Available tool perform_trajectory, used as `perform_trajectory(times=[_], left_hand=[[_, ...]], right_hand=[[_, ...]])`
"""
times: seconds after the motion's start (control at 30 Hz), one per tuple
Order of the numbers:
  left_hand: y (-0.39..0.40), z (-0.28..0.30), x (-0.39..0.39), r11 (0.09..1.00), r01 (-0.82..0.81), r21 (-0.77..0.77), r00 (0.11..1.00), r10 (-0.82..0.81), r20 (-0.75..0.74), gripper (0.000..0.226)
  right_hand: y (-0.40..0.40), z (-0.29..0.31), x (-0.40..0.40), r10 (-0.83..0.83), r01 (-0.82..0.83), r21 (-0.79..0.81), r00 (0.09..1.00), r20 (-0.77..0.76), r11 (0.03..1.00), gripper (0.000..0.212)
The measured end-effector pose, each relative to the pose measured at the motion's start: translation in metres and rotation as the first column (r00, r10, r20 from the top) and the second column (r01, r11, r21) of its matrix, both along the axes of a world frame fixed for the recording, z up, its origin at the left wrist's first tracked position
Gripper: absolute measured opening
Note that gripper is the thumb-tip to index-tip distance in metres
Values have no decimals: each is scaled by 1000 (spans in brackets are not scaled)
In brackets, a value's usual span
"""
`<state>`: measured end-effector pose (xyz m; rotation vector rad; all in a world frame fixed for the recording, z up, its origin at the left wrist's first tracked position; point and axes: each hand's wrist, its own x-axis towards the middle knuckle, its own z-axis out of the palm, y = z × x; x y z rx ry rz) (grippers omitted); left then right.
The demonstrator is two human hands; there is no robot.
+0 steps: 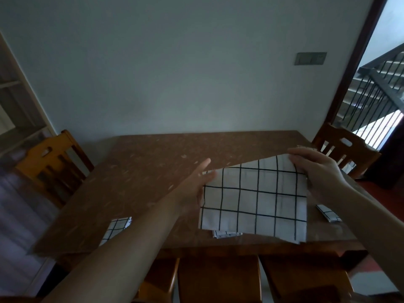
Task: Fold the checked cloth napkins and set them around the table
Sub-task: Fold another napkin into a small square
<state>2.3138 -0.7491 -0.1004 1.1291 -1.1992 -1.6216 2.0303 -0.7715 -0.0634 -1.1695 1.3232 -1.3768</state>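
Two hands work one checked napkin on the table. Left hand reaches forward, fingers straight and together, touching its left edge. Right hand curls its fingers around the far right corner, lifting it.

Far and left table: open top, your hands pass freely there. Near right is taken by the spread napkin. Folded napkins sit near left and right edge. Chairs flank left and right.
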Motion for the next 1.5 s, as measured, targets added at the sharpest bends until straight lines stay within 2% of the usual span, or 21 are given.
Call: perform_trajectory(times=[0.1, 0.2, 0.33, 0.37, 0.5, 0.63, 0.77, 0.87, 0.9, 0.93, 0.97, 1.0, 1.03, 1.07, 1.13, 1.17, 1.2, 1.23, 1.33, 1.43, 1.5], left_hand=[[-3, 0, -4, 993, -79, -92, 996, 83, 44, 74], [-1, -3, -1, 993, -44, -113, 993, 56, 100, 64], [-2, 2, -2, 995, -101, -18, 991, 99, -89, 39], [-5, 0, -1, 992, -124, -19, 990, 122, -75, 35], [-12, -8, 4, 968, -162, -192, 967, 194, 162, 37], [-7, 3, 4, 942, -170, -289, 944, 239, 226, 37], [-8, 5, 7, 910, -82, -407, 856, 273, 439, 46], [-7, 11, 6, 901, -77, -427, 833, 293, 469, 48], [-6, 13, 4, 889, -56, -455, 834, 293, 469, 47], [-5, 16, 1, 874, -27, -486, 832, 289, 473, 46], [-3, 20, -3, 858, 6, -514, 827, 285, 485, 46], [-2, 22, -7, 842, 44, -538, 820, 278, 501, 46], [0, 25, -11, 827, 84, -556, 814, 265, 517, 46], [2, 28, -15, 812, 118, -572, 810, 254, 528, 47], [5, 33, -21, 785, 184, -591, 806, 224, 548, 48], [7, 36, -22, 775, 212, -596, 801, 211, 560, 49], [9, 38, -21, 764, 226, -604, 799, 209, 564, 51], [11, 40, -19, 758, 222, -613, 805, 212, 554, 53], [16, 42, -3, 770, 191, -609, 826, 209, 523, 77], [15, 37, 21, 856, 216, -471, 821, 102, 562, 103], [14, 29, 34, 921, 195, -337, 855, 9, 518, 103]], right_hand=[[2, 1, -1, 18, -18, 8, 1000, 7, 1000, 19], [2, 2, -5, 25, -25, 15, 999, -33, 1000, 19], [6, 2, -4, 86, -86, 8, 993, -86, 996, 17], [7, 3, -4, 95, -95, 8, 991, -97, 995, 18], [7, -1, -5, 127, -126, 18, 969, -212, 992, 21], [6, -5, -6, 177, -166, 63, 883, -434, 984, 28], [6, -9, -4, 125, -149, 29, 694, -709, 988, 21], [4, -15, -8, 164, -136, 114, 461, -872, 984, 9], [4, -16, -7, 225, -117, 198, 313, -923, 973, 7], [1, -22, -7, 285, -123, 269, 143, -948, 955, 16], [-3, -28, -5, 319, -141, 319, -27, -948, 937, 36], [-6, -30, 3, 326, -210, 342, -107, -939, 916, 49], [-3, -27, 17, 347, -301, 355, -80, -934, 885, 52], [2, -24, 33, 369, -392, 323, 48, -928, 862, 54], [16, -11, 65, 368, -460, 166, 396, -841, 873, 43], [18, -10, 74, 357, -466, 100, 502, -788, 879, 31], [19, -9, 80, 338, -467, 47, 561, -756, 883, 19], [20, -5, 83, 330, -461, 30, 587, -739, 887, 11], [21, 5, 80, 344, -457, 58, 574, -743, 888, 13], [27, 20, 64, 404, -498, 84, 581, -707, 863, 12], [31, 32, 50, 450, -536, 77, 612, -651, 841, 12]])
